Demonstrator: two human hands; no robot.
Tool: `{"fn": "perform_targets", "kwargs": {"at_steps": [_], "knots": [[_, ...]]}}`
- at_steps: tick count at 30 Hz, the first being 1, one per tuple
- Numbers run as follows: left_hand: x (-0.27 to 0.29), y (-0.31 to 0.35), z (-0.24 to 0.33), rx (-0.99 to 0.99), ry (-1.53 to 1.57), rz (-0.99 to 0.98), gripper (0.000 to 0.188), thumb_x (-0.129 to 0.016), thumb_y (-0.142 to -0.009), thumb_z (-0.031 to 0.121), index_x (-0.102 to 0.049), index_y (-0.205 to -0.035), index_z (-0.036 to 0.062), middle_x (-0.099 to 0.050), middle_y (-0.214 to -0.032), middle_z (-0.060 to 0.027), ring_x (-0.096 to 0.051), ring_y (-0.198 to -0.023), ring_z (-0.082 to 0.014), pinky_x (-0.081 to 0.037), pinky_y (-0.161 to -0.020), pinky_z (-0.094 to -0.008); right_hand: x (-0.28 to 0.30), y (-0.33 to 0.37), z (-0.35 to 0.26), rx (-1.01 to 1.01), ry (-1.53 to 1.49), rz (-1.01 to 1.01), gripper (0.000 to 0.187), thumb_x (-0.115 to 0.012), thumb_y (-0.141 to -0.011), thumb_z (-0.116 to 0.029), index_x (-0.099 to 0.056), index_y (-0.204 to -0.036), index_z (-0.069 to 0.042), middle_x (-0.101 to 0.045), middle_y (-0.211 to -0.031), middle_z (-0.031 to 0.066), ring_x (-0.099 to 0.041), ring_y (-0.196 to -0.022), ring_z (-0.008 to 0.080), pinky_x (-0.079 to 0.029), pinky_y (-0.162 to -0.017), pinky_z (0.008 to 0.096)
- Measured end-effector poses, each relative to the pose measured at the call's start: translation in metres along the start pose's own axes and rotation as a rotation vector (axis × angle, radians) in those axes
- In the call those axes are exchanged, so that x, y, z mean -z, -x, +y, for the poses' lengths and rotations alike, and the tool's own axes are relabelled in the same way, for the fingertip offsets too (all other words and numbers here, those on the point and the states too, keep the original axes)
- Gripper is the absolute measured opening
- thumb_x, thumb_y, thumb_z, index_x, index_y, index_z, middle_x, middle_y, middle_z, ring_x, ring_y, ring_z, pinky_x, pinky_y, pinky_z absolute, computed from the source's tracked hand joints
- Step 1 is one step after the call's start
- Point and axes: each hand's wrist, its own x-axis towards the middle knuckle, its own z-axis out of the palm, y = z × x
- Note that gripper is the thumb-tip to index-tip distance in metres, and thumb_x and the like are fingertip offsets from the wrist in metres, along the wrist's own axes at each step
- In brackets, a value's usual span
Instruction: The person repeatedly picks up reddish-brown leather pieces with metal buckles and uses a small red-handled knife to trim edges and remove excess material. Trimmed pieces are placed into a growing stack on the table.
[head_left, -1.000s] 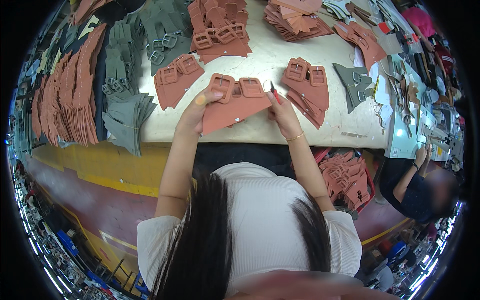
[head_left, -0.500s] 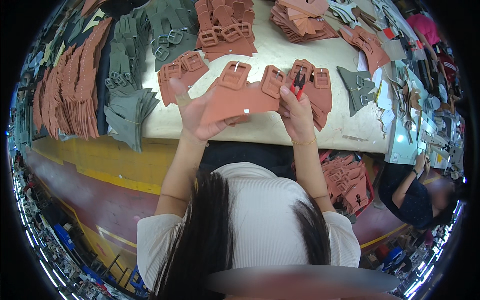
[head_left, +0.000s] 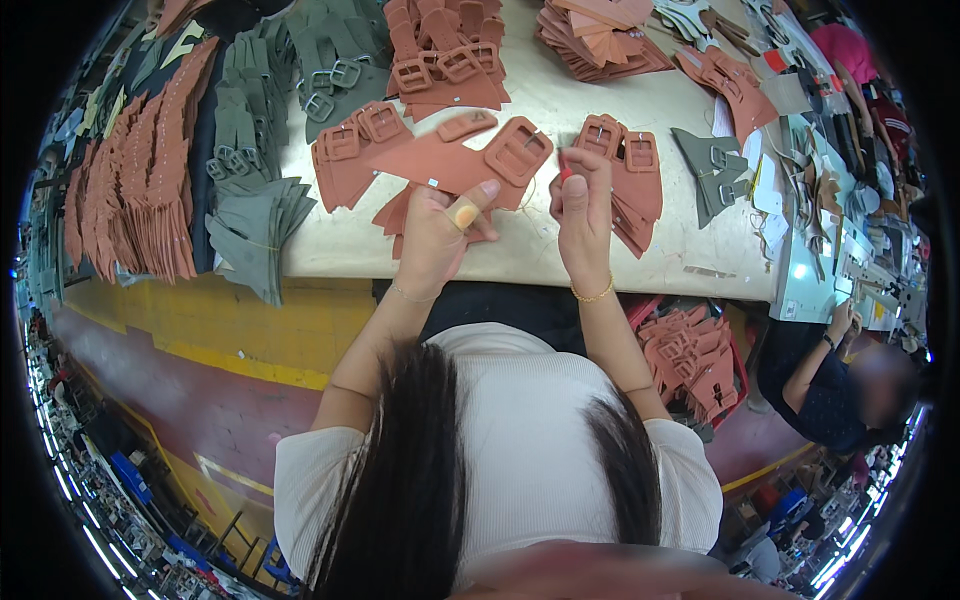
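Note:
My left hand [head_left: 440, 232] is closed on a rust-coloured leather piece [head_left: 428, 162], thumb on top, a yellowish plaster round one finger. The piece carries a large covered buckle [head_left: 520, 150] at its right and a second buckle [head_left: 467, 125], seen nearly edge-on. Just right of the piece, my right hand [head_left: 585, 210] is curled round red-handled snips [head_left: 566, 168]; the blades cannot be made out. Beneath the held piece lie similar rust pieces [head_left: 390, 212]. Beyond my right hand rests a pile of rust buckled pieces [head_left: 636, 190], and another pile [head_left: 350, 165] is at the left.
Grey-green buckled pieces [head_left: 712, 185] lie right of my hands on the pale table [head_left: 330, 250]. Stacks of rust strips [head_left: 150, 185] and grey-green strips [head_left: 262, 225] line the left. A red crate [head_left: 742, 390] of rust pieces stands below the table; a co-worker [head_left: 825, 385] is at the right.
The leather piece has swung up and left in my left hand, tilting its buckles. My right hand has let go of its edge and still holds the snips, now mostly hidden.

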Motion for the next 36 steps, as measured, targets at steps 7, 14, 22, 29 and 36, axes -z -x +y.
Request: {"fn": "perform_targets", "kwargs": {"at_steps": [7,14,22,29,36], "knots": [[-0.021,0.008,0.005,-0.170,0.075,0.023,0.033,-0.058,-0.090,0.002,-0.049,-0.122,-0.0039,-0.061,-0.114,-0.0140,-0.064,-0.101,-0.0210,-0.058,-0.085,-0.0351,-0.002,0.005,-0.010,0.532,0.457,0.073,0.030,-0.078,-0.077,-0.012,-0.062,-0.101,-0.001,-0.060,-0.090,0.0121,-0.060,-0.075,0.0215,-0.050,-0.061,0.0295],[-0.023,0.015,0.004,-0.144,-0.039,0.043,0.028,-0.059,-0.092,0.006,-0.055,-0.115,-0.0089,-0.065,-0.109,-0.0150,-0.067,-0.096,-0.0208,-0.059,-0.080,-0.0285,-0.004,0.003,-0.012,0.563,0.494,0.110,0.031,-0.079,-0.074,-0.010,-0.065,-0.101,-0.002,-0.061,-0.089,0.0112,-0.060,-0.072,0.0216,-0.049,-0.058,0.0298],[-0.024,0.017,0.002,-0.172,-0.066,0.040,0.029,-0.057,-0.093,0.006,-0.052,-0.119,-0.0058,-0.064,-0.109,-0.0133,-0.067,-0.096,-0.0207,-0.058,-0.080,-0.0306,-0.003,0.003,-0.014,0.543,0.505,0.113,0.030,-0.079,-0.074,-0.010,-0.066,-0.099,-0.002,-0.060,-0.088,0.0103,-0.060,-0.070,0.0214,-0.048,-0.057,0.0299],[-0.021,0.018,0.002,-0.166,-0.170,0.049,0.030,-0.056,-0.093,0.004,-0.052,-0.120,-0.0080,-0.064,-0.111,-0.0158,-0.067,-0.096,-0.0222,-0.059,-0.084,-0.0338,-0.001,0.003,-0.016,0.582,0.559,0.114,0.028,-0.079,-0.073,-0.012,-0.066,-0.096,-0.003,-0.060,-0.086,0.0081,-0.059,-0.067,0.0203,-0.046,-0.056,0.0301],[-0.021,0.019,-0.001,-0.217,-0.204,0.048,0.028,-0.060,-0.093,0.012,-0.060,-0.111,-0.0091,-0.068,-0.103,-0.0136,-0.070,-0.091,-0.0215,-0.056,-0.067,-0.0223,0.001,0.004,-0.012,0.613,0.599,0.123,0.025,-0.078,-0.074,-0.012,-0.066,-0.094,-0.004,-0.060,-0.085,0.0070,-0.057,-0.065,0.0203,-0.045,-0.056,0.0309]]}}
